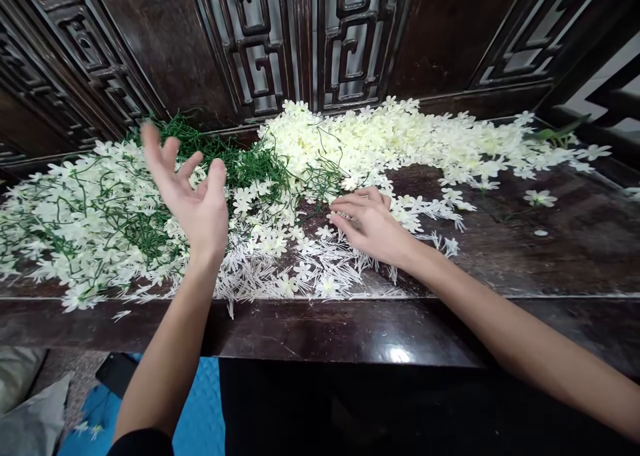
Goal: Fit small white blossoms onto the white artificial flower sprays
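Observation:
My left hand (187, 189) is raised above the table, palm toward me, fingers spread apart and holding nothing. Beneath it lies a heap of cream artificial flowers on thin green stems (100, 209). My right hand (370, 223) rests low on the table with its fingers curled together, fingertips touching small white stamen pieces (320, 269) scattered near the front edge. Whether it grips one is hidden. A second pile of loose cream blossoms (380, 143) spreads behind that hand. Bare green stems (240, 159) lie between the two piles.
The dark wooden table (550, 256) has a glossy front edge (300, 329). A carved wooden panel (300, 43) rises right behind the flowers. A few single blossoms (539, 198) lie at the right. Below left are a blue mat (200, 416) and grey cushions (25, 396).

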